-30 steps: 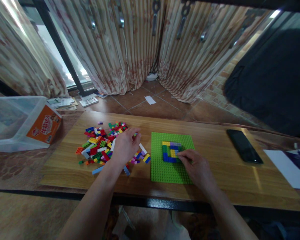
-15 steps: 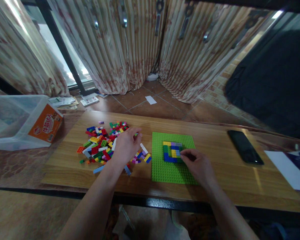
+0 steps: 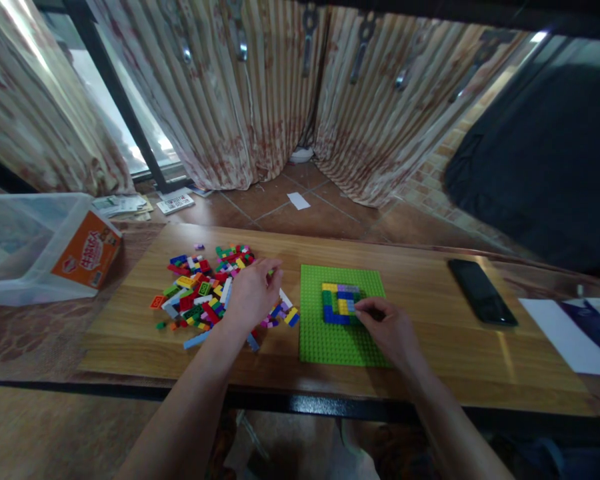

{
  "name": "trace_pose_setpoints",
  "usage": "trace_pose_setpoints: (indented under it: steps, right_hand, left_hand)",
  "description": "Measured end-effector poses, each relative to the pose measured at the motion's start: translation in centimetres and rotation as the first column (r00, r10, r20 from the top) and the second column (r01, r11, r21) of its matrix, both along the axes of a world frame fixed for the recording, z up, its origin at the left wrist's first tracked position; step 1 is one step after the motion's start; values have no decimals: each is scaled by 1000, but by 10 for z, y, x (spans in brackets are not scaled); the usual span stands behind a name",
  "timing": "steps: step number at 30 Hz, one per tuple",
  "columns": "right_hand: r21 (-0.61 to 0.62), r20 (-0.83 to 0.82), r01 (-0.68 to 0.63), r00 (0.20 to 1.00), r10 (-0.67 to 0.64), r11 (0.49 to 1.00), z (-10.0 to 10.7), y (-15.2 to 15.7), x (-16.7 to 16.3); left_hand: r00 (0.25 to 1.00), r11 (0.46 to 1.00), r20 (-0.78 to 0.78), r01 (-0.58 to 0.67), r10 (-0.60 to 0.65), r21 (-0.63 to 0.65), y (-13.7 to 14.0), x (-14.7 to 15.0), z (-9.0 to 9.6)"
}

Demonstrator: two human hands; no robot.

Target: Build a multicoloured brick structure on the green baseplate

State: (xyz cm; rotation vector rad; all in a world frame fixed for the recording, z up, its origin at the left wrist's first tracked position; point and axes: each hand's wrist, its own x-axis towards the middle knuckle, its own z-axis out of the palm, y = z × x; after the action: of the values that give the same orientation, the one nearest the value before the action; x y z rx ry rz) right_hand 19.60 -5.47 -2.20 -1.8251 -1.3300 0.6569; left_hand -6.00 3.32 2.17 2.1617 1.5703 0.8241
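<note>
My left hand [image 3: 254, 291] hovers over the right part of a pile of loose building bricks [image 3: 186, 282], its fingers curled towards the thumb. A small green brick [image 3: 271, 272] shows between those fingertips. On a green baseplate [image 3: 325, 347] sits a low square build [image 3: 336, 319] of blue, green, yellow, purple and grey bricks. At the right side of that build, the thumb and index finger of my right hand [image 3: 391, 328] are pinched together. The fingers hide what they grip; it looks like a brick.
A clear plastic box [image 3: 35, 267] with an orange label lies at the left. A black phone [image 3: 483, 292] rests on the wooden table [image 3: 445, 373], with papers [image 3: 565, 333] at the far right. Striped curtains [image 3: 260, 113] hang beyond the table.
The whole view has shifted slightly, with things on the table appearing a little further left. Both hands keep nearly the same pose and place.
</note>
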Motion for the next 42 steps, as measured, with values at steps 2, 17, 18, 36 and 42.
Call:
trace_pose_setpoints:
  steps: [2,17,18,36,42]
  right_hand:
    - [8,-1,-7,1000,7,1000,0,0,-1]
    - [-28,-46,72,996,-74,997,4,-2,4]
    - [-31,-54,104,993,-105,994,4,-1,6]
    - [-8,149,122,982,-119,993,-2,2,10]
    - [-3,208,81,975,-78,997,-3,2,10]
  left_hand:
    - [1000,1000,7,4,-4,-1,0,1,-2]
    - [959,966,127,-257,253,16,19,-47,10]
    - [941,950,141,-312,309,0,21,-57,12]
    - [974,938,-10,-223,228,-266,16,-131,16]
    - [901,887,-25,-432,434,-163,23,-133,17]
